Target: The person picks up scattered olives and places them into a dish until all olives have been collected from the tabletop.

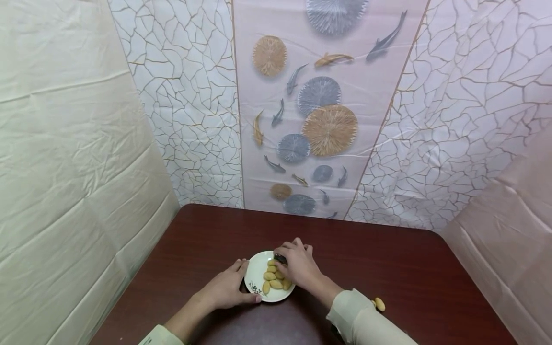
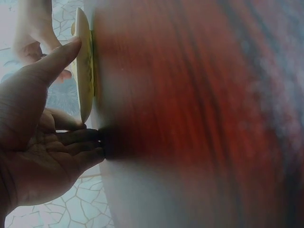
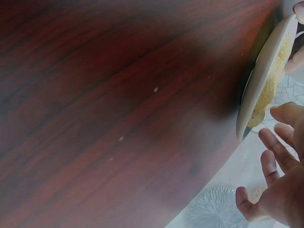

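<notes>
A white plate with a dark printed sprig holds several small yellow oval pieces, which look like fruit. My left hand spans the plate's left side, thumb at the near rim and fingers at the far-left edge. In the left wrist view, the left thumb touches the plate rim. Over the plate's far right is my right hand, its thumb and index finger beside a small dark oval piece. The right wrist view shows the right hand's fingers spread, the thumb near the yellow pieces.
On the dark red-brown table, a yellow piece lies beside the right sleeve, with another partly hidden there. Something dark shows under that sleeve. Patterned cloth hangs behind the table, and plain cloth lines the left side.
</notes>
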Motion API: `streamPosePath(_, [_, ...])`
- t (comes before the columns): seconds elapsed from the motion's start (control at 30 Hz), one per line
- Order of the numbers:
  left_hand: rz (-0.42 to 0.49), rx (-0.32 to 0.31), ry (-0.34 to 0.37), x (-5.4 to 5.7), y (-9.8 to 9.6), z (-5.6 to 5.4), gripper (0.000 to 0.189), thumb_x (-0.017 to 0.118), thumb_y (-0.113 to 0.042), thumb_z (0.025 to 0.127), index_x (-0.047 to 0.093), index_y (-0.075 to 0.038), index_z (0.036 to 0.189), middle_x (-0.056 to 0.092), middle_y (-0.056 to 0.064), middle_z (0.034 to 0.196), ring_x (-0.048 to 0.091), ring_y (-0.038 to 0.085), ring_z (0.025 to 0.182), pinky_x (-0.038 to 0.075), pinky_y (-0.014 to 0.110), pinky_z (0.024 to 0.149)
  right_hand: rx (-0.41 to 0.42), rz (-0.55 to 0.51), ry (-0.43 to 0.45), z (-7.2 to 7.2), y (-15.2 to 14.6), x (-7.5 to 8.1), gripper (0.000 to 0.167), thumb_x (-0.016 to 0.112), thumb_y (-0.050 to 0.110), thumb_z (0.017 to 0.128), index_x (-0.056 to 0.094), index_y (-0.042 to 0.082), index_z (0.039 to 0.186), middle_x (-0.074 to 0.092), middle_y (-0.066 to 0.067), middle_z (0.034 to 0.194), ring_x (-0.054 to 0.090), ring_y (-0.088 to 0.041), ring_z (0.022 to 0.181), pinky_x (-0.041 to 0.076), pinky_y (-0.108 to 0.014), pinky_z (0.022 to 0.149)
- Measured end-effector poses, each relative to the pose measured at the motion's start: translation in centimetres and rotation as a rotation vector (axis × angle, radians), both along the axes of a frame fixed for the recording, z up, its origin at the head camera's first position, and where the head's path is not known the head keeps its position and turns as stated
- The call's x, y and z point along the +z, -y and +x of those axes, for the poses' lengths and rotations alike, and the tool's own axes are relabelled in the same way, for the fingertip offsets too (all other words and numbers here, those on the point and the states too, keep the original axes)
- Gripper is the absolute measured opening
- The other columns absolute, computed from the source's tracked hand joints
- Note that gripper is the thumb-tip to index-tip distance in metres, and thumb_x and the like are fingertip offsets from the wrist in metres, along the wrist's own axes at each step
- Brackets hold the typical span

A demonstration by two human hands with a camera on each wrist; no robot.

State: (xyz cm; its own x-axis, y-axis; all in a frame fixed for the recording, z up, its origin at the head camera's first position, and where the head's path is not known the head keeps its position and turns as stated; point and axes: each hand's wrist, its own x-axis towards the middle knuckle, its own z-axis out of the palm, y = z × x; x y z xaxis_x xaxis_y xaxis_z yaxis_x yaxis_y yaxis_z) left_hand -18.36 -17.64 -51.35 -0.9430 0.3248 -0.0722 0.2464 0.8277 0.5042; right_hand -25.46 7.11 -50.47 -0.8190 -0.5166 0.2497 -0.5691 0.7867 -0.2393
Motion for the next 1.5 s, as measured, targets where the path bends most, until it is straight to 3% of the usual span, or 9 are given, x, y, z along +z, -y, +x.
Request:
streamPosePath(0.37, [0.010, 0.006, -0.004, 0.0, 0.0, 0.1, 0.122, 0.087, -0.067, 0.086, 0.037, 0.009, 0.167, 0.040, 0.036, 0.171, 0.048, 0.052, 0.156, 0.048, 0.065, 0.121, -0.020, -0.001, 0.018, 2.2, -2.8, 0.7, 0.033, 0.086, 0.034, 0.097, 0.080, 0.018, 0.126, 0.074, 0.001, 0.120, 0.053, -0.022, 0.103, 0.046, -0.062, 0.085])
streamPosePath(0.9, [-0.006, 0.017, 0.030, 0.3, -0.2, 0.1, 0.122, 0.087, -0.067, 0.085, 0.037, 0.008, 0.168, 0.039, 0.035, 0.172, 0.047, 0.051, 0.157, 0.047, 0.064, 0.122, -0.138, 0.002, 0.038, 5.8, -9.1, 1.6, 0.036, 0.090, 0.034, 0.093, 0.080, 0.021, 0.125, 0.072, 0.007, 0.119, 0.053, -0.020, 0.107, 0.046, -0.064, 0.087])
streamPosePath(1.3, [0.006, 0.011, 0.014, 0.2, -0.2, 0.0, 0.122, 0.088, -0.066, 0.085, 0.038, 0.009, 0.167, 0.039, 0.036, 0.171, 0.047, 0.052, 0.157, 0.047, 0.064, 0.122, -0.202, 0.028, -0.065, 7.9, -14.0, 2.0, 0.038, 0.095, 0.032, 0.085, 0.081, 0.023, 0.119, 0.073, 0.011, 0.114, 0.055, -0.018, 0.107, 0.046, -0.058, 0.084])
streamPosePath(1.5, [0.000, 0.010, 0.022, 0.2, -0.2, -0.1, 0.122, 0.087, -0.067, 0.085, 0.037, 0.007, 0.168, 0.039, 0.035, 0.172, 0.047, 0.052, 0.156, 0.048, 0.065, 0.121, -0.240, 0.035, -0.071, 8.6, -16.3, 1.7, 0.041, 0.098, 0.034, 0.081, 0.081, 0.024, 0.118, 0.074, 0.012, 0.114, 0.055, -0.017, 0.106, 0.046, -0.057, 0.081])
